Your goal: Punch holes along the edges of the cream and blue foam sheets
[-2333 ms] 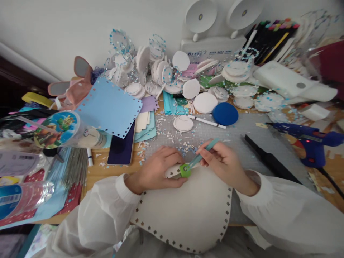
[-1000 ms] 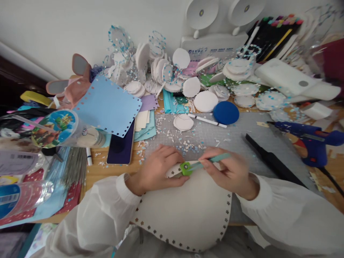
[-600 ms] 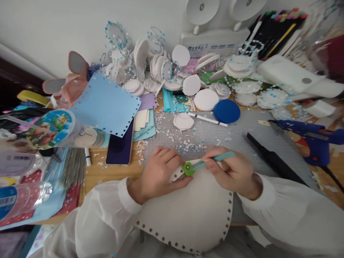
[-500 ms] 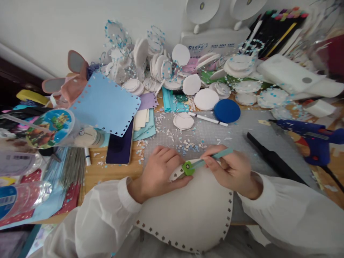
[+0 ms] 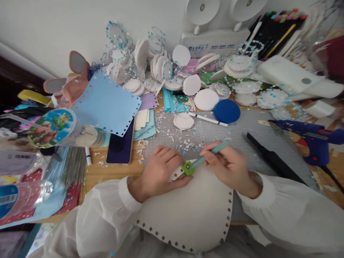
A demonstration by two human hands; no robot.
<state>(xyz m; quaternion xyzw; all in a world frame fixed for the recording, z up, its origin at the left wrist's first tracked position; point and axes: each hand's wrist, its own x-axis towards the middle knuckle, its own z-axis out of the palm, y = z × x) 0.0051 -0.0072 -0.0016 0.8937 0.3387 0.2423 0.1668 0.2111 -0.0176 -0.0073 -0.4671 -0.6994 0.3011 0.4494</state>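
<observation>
While the left hand [image 5: 161, 171] presses flat on the white foam sheet [image 5: 188, 211] at the near edge of the grey cutting mat [image 5: 236, 132], the right hand [image 5: 228, 166] pinches the teal handle of the green hole punch [image 5: 188, 167], which sits on the sheet's far rim, between both hands.

The grey cutting mat [image 5: 236, 134] is the one open stretch, lying bare between the blue disc [image 5: 227, 111] and the black strip [image 5: 271, 161]. Beyond the mat, heaped white discs [image 5: 205, 99] crowd the way. Left of it lie a phone [image 5: 119, 147] and blue sheet [image 5: 107, 104]; right of it lies a glue gun [image 5: 309, 138].
</observation>
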